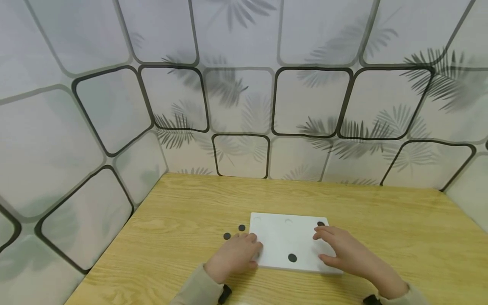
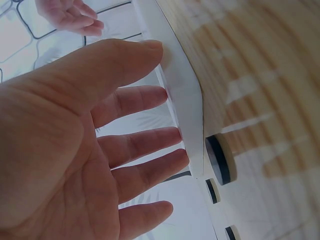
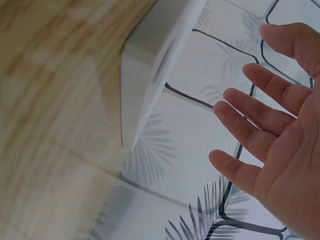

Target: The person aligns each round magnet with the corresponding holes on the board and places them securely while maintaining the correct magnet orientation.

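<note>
A flat white board (image 1: pixel 284 241) lies on the table, with shallow round recesses along its far side. One black disc (image 1: pixel 292 258) sits near its front edge and another black disc (image 1: pixel 321 223) at its far right corner. At the board's left edge is my left hand (image 1: pixel 238 254), its fingertips touching the board in the left wrist view and nothing in its grasp. My right hand (image 1: pixel 347 254) hovers over the board's right part with fingers spread and holding nothing. Just left of the board, loose black discs (image 2: pixel 221 159) lie on the table; one is hidden from the head view.
The wooden table (image 1: pixel 183 203) extends around the board on all sides. Behind it and to the left stand pale walls (image 1: pixel 240 101) patterned with dark rounded squares and leaves.
</note>
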A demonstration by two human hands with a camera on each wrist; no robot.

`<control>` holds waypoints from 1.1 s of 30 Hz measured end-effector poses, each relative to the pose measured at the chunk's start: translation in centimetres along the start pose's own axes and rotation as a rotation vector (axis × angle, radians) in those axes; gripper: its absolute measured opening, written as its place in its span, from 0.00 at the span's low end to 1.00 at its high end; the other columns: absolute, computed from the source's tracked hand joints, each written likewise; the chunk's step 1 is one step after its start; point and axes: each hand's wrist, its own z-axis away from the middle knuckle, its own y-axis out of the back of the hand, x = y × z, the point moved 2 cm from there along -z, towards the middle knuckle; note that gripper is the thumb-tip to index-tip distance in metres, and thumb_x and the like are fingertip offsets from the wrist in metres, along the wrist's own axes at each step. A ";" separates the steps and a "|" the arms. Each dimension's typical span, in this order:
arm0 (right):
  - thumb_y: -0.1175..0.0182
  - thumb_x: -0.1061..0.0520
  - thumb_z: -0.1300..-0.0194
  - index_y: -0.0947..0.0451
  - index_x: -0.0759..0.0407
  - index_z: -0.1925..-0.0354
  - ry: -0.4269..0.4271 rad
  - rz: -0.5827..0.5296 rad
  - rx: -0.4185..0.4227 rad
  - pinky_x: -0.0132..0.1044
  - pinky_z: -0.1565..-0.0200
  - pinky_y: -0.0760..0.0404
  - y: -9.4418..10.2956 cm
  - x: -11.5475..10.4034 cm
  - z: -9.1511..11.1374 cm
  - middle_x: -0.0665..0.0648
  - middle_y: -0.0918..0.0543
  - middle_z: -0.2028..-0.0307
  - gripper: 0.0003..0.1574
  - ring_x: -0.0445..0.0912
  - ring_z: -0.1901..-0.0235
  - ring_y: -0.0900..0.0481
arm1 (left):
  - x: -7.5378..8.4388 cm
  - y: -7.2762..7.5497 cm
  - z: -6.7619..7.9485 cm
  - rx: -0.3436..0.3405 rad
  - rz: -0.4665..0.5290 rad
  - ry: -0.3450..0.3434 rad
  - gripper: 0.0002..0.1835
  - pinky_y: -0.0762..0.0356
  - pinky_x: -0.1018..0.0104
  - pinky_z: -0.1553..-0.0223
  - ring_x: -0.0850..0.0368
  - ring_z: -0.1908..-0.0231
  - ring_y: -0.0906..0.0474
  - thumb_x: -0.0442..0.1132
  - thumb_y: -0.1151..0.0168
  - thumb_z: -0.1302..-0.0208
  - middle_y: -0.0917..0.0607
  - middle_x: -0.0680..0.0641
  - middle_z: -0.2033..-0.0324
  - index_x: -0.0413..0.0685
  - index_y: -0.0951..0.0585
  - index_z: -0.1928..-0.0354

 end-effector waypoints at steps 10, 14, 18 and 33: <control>0.35 0.57 0.51 0.26 0.57 0.61 -0.033 -0.039 -0.092 0.49 0.59 0.27 -0.3 0.5 0.2 0.62 0.26 0.53 0.17 0.55 0.55 0.27 | 0.2 0.0 0.0 -0.002 0.011 -0.012 0.16 0.30 0.66 0.60 0.63 0.68 0.33 0.50 0.36 0.50 0.28 0.57 0.69 0.56 0.22 0.58; 0.35 0.56 0.51 0.25 0.57 0.61 -0.041 -0.042 -0.116 0.49 0.58 0.27 -0.4 0.6 0.2 0.62 0.26 0.53 0.17 0.55 0.54 0.28 | 0.2 -0.1 0.0 0.011 0.005 -0.011 0.16 0.30 0.66 0.59 0.63 0.68 0.33 0.51 0.36 0.50 0.28 0.57 0.69 0.56 0.22 0.59; 0.36 0.55 0.51 0.25 0.57 0.60 -0.070 -0.066 -0.168 0.50 0.57 0.28 -0.4 0.7 0.2 0.62 0.26 0.52 0.17 0.56 0.54 0.28 | 0.2 -0.1 0.0 0.020 0.000 -0.010 0.17 0.30 0.66 0.59 0.63 0.68 0.32 0.51 0.36 0.51 0.28 0.57 0.69 0.56 0.22 0.59; 0.33 0.54 0.55 0.24 0.60 0.59 -0.150 -0.109 -0.290 0.53 0.52 0.33 -1.2 0.7 0.3 0.64 0.28 0.50 0.23 0.59 0.52 0.30 | 0.1 -0.1 0.1 0.020 -0.002 -0.017 0.17 0.30 0.65 0.57 0.63 0.65 0.31 0.51 0.36 0.50 0.27 0.56 0.67 0.55 0.22 0.58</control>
